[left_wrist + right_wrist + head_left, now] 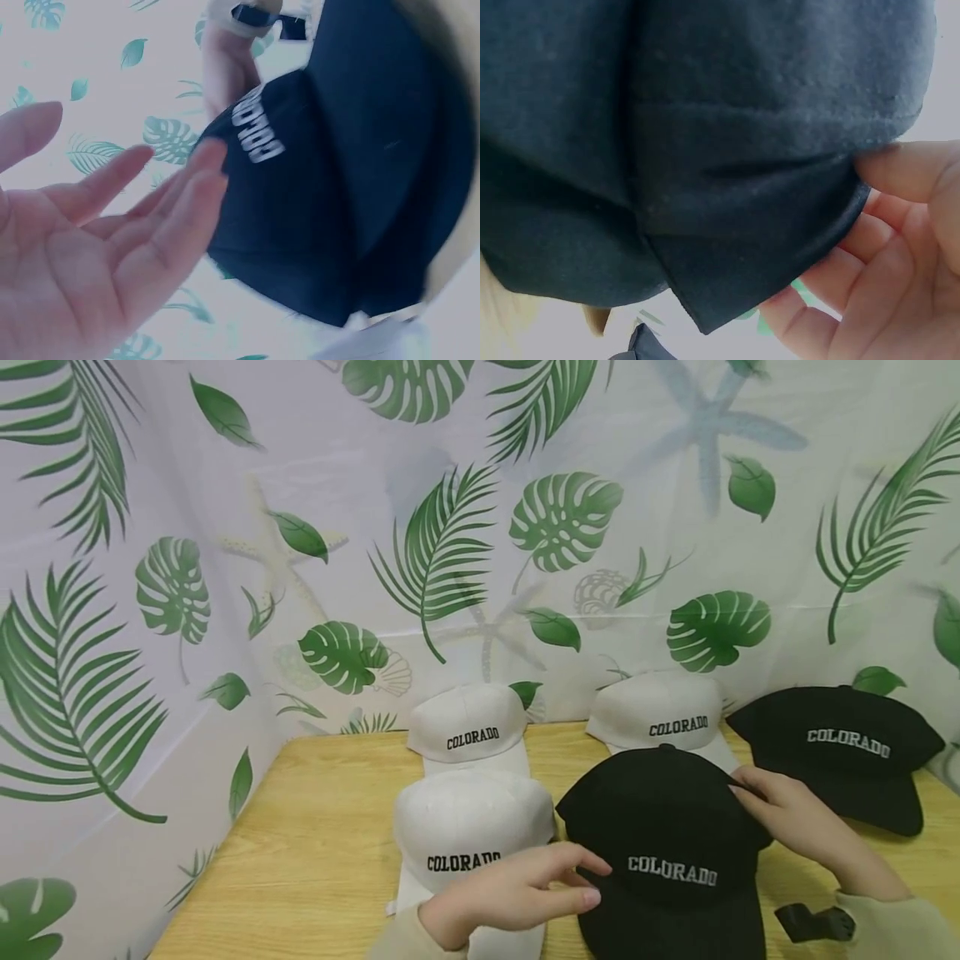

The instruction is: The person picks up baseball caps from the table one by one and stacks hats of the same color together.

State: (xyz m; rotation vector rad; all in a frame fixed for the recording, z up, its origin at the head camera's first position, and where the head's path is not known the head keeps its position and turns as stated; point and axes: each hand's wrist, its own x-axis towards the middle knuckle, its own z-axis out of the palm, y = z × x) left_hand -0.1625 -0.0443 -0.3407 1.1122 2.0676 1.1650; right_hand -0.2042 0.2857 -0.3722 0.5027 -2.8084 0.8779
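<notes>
A black cap (667, 810) with white COLORADO lettering is at the front of the table, brim toward me. My right hand (795, 814) pinches its right edge; in the right wrist view the thumb (904, 169) lies on the outside, the other fingers behind the fabric. My left hand (517, 889) is at the cap's left side, fingers loosely extended and holding nothing. Whether its fingertips touch the cap I cannot tell. Below that hand, partly covered by it, a white COLORADO cap (472, 814) sits on the table.
Behind stand two more white caps, one at the middle (465, 722) and one further right (652, 714). A second black cap (847, 752) lies at the far right. The wooden table (300, 843) meets a leaf-print cloth (465, 527) at the back and left.
</notes>
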